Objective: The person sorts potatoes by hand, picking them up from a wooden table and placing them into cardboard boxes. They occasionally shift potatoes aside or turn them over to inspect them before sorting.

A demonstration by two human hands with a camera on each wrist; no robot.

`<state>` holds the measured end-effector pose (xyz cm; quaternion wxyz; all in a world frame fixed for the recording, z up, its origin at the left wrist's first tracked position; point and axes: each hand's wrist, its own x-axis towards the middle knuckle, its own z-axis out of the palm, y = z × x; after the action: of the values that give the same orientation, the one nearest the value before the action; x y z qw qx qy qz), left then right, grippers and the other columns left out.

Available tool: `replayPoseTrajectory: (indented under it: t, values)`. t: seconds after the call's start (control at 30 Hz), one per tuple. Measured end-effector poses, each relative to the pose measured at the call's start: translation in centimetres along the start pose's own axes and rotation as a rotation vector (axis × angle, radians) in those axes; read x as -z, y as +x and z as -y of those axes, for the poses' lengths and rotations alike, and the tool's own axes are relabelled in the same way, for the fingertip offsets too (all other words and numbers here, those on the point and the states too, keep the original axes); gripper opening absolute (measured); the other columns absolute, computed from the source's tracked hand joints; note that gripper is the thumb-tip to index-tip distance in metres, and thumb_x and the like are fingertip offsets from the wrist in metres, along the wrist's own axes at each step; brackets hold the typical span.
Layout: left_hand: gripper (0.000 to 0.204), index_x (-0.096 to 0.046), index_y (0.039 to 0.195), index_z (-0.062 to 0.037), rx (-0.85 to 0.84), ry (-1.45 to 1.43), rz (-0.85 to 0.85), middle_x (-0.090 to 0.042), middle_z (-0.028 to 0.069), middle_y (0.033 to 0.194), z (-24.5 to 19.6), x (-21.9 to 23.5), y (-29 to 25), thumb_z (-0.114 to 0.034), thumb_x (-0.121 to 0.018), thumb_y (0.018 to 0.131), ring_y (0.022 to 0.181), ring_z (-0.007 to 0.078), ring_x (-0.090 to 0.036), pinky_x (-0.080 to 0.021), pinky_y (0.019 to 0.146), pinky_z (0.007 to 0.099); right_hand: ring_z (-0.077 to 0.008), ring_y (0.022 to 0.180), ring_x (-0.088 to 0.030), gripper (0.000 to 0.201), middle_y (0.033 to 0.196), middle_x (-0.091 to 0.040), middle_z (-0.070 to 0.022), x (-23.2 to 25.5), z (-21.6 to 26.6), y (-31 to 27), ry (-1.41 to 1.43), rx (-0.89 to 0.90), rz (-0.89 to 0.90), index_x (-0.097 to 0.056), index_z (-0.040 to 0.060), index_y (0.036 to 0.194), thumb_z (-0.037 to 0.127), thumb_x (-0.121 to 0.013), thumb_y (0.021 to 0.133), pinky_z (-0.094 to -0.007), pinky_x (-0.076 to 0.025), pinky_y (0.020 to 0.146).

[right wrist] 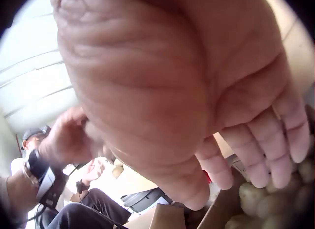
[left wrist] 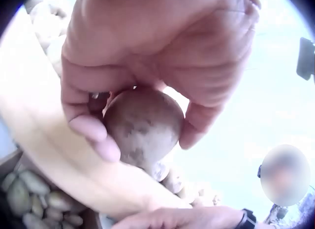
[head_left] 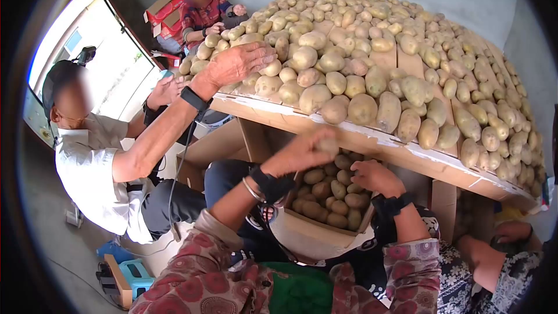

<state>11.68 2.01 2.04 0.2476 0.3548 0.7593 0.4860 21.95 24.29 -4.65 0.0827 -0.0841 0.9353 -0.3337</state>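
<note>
My left hand (head_left: 303, 152) holds a potato (left wrist: 143, 125) between the thumb and curled fingers, just above the open cardboard box. The potato is round and brown with darker patches. My right hand (head_left: 376, 175) is over the right side of the box, its fingers pointing down and loosely straight in the right wrist view, with no potato seen in it. Several potatoes (head_left: 334, 195) fill the box (head_left: 302, 235) between my knees, and the right fingertips (right wrist: 280, 176) hang close over them.
A sloping cardboard-covered table (head_left: 381, 139) piled with potatoes (head_left: 363, 109) stands ahead. On the left, another person in a white shirt (head_left: 87, 168) reaches one arm (head_left: 163, 136) onto the pile. A further person (head_left: 203, 14) sits behind it. A blue stool (head_left: 136, 276) stands at lower left.
</note>
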Motion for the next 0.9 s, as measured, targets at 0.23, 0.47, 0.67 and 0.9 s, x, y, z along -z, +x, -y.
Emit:
replayPoseTrajectory:
  t: [0.23,0.47,0.67,0.9]
  values:
    - [0.049,-0.052,0.118,-0.0079,-0.374,0.611,-0.48,-0.055,0.0186,0.111,-4.6,2.5,5.2,-0.017,-0.071,0.075,0.101,0.0374,-0.055,-0.046,0.086,0.0397,-0.0386,0.094,-0.059,0.025,0.093,-0.064,-0.0212,-0.1,0.6,0.4,-0.039,0.037,-0.01,-0.061,0.0028,0.097,0.021,-0.055,0.081,-0.0452,-0.047,0.083]
    - [0.049,-0.052,0.119,-0.0107,-0.317,0.848,-0.595,-0.053,0.017,0.116,-7.1,3.0,14.6,-0.018,-0.071,0.075,0.101,0.0393,-0.054,-0.045,0.086,0.0434,-0.0369,0.102,-0.056,0.038,0.101,-0.063,-0.0196,-0.2,0.3,0.3,0.0,0.006,0.07,-0.058,0.0043,0.11,0.03,-0.06,0.082,-0.0434,-0.045,0.088]
    - [0.049,-0.045,0.128,-0.0138,-0.123,1.049,-0.521,-0.04,0.0183,0.134,-4.2,2.5,17.7,-0.026,-0.062,0.083,0.121,0.0418,-0.042,-0.035,0.096,0.0579,-0.0373,0.101,-0.056,0.036,0.101,-0.062,-0.0204,0.2,-0.2,0.1,0.002,0.032,0.022,-0.058,0.0036,0.106,0.029,-0.06,0.081,-0.044,-0.044,0.088]
    - [0.068,-0.027,0.142,-0.0152,-0.005,0.949,-0.282,-0.029,0.0191,0.144,-2.7,4.1,19.1,-0.032,-0.059,0.084,0.135,0.0428,-0.023,-0.022,0.104,0.064,-0.0371,0.1,-0.056,0.034,0.1,-0.062,-0.0188,-0.2,-0.9,0.4,-0.04,0.08,-0.021,-0.06,0.0042,0.104,0.028,-0.059,0.08,-0.0438,-0.046,0.086]
